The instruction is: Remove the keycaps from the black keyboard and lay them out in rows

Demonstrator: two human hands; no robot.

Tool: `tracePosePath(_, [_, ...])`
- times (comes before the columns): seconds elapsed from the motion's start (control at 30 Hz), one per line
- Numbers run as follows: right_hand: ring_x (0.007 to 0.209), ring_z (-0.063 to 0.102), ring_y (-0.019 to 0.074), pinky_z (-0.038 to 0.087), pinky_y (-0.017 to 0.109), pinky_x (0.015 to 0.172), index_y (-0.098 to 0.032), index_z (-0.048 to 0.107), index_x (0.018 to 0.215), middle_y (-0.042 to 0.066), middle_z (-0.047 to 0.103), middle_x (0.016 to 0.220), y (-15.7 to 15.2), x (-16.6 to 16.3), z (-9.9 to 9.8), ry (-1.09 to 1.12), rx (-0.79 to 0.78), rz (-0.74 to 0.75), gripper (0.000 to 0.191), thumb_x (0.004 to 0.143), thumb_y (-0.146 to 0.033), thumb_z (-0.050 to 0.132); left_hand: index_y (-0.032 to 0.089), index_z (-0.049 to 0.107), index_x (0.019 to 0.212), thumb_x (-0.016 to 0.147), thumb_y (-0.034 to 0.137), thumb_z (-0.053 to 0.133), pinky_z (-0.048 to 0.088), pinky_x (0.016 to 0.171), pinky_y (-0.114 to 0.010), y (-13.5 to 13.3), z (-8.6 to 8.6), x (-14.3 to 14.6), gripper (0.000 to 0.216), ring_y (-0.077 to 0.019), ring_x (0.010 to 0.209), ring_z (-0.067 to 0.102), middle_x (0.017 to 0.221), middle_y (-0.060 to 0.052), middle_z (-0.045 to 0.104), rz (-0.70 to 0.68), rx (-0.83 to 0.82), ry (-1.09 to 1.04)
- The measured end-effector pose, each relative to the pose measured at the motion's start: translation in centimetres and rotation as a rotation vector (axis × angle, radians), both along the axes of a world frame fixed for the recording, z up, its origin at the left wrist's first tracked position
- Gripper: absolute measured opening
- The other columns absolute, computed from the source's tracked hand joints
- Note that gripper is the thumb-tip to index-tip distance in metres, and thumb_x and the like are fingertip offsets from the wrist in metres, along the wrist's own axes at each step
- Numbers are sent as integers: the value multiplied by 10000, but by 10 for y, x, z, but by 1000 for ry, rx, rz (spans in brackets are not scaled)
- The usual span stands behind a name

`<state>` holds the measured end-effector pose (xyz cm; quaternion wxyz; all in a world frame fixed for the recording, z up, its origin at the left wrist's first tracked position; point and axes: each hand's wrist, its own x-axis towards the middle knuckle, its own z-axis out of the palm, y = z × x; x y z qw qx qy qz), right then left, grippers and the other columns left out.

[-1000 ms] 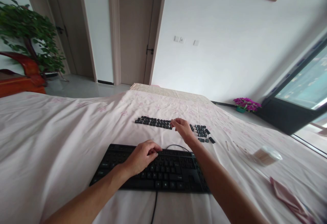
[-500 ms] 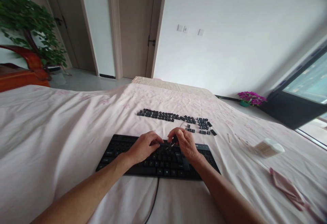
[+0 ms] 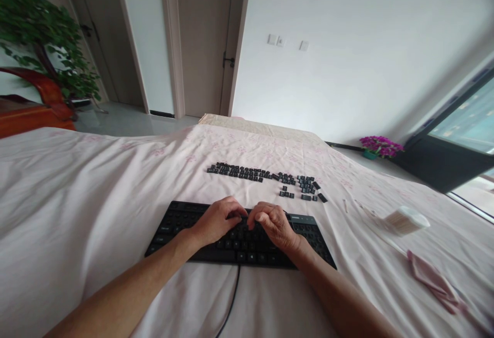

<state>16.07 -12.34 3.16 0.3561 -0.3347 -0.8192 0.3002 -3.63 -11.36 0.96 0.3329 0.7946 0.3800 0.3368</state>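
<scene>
A black keyboard (image 3: 162,239) lies crosswise in front of me on the bed, some of its keycaps off. My left hand (image 3: 222,219) rests over its upper middle, with fingers curled and thumb close to the index finger. Facing it, my right hand (image 3: 272,222) bends down with its fingertips at the keys close to the left fingertips. Both hands look closed; whatever the fingers hold is hidden. Beyond the keyboard, loose black keycaps (image 3: 247,173) are laid out in rows, with more keycaps (image 3: 306,186) grouped on the right.
The pink patterned bedsheet (image 3: 116,199) is wrinkled. A clear tub of cotton swabs (image 3: 407,220) lies right, near loose swabs (image 3: 365,209) and a folded pink cloth (image 3: 436,281). The keyboard cable (image 3: 231,302) runs toward me.
My right hand has turned downward and moved slightly left, its fingertips now at the keys. The dark pronged tool it held is no longer clearly visible. My left hand stays put.
</scene>
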Motion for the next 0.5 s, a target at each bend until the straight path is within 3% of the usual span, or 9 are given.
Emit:
tracePosePath(0.23, [695,617,152,453,278,745,-188,667,705,36,670,686,-1,2,-8,-33,76,-11,557,930,-549,307,232,681,869,776,144,555,421,718,-225,0,7,3,179,-142,794,562,854,8,587,-85,23,108])
tracePosePath(0.37, [645,604,150,454,272,694,-182,654,700,38,640,634,0,2,-14,25,127,-36,570,935,-547,286,201,662,785,747,176,608,375,626,-211,4,13,13,71,-130,705,544,744,30,571,-154,-21,243])
tracePosePath(0.5, [637,593,152,449,268,679,-184,641,681,42,627,628,1,2,-14,34,180,-54,568,944,-526,271,194,638,740,756,219,643,356,625,-211,8,7,21,31,-122,683,530,703,44,573,-148,21,247])
